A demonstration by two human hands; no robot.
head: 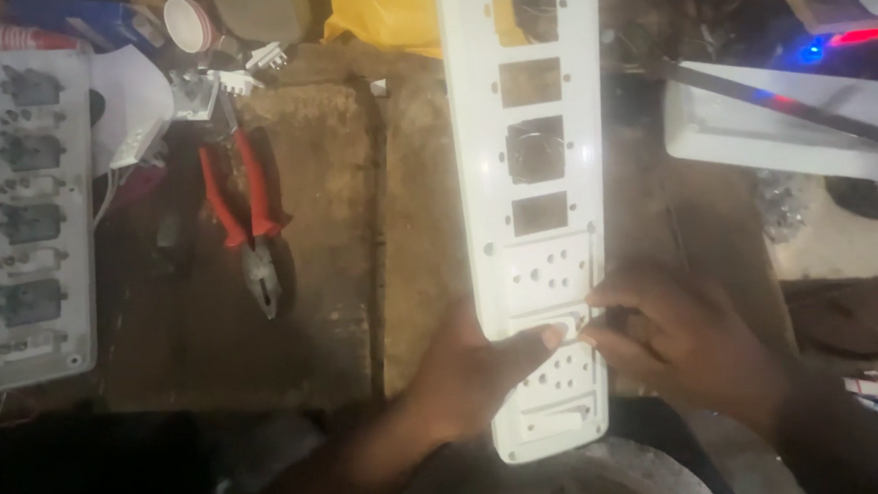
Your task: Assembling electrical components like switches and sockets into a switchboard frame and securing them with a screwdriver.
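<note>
between both hands' fingers (554, 336), white switch (560, 327)

Electrical workshop: pliers (253, 222), switchboard panels (25, 214)

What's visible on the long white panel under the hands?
The long white panel looks like plastic and lies flat, lengthwise away from the person. Its far openings are empty rectangular cutouts; nearer ones hold two socket faces and a rocker switch. The left hand thumb and right hand fingertips press at a small switch slot between the sockets.
</note>
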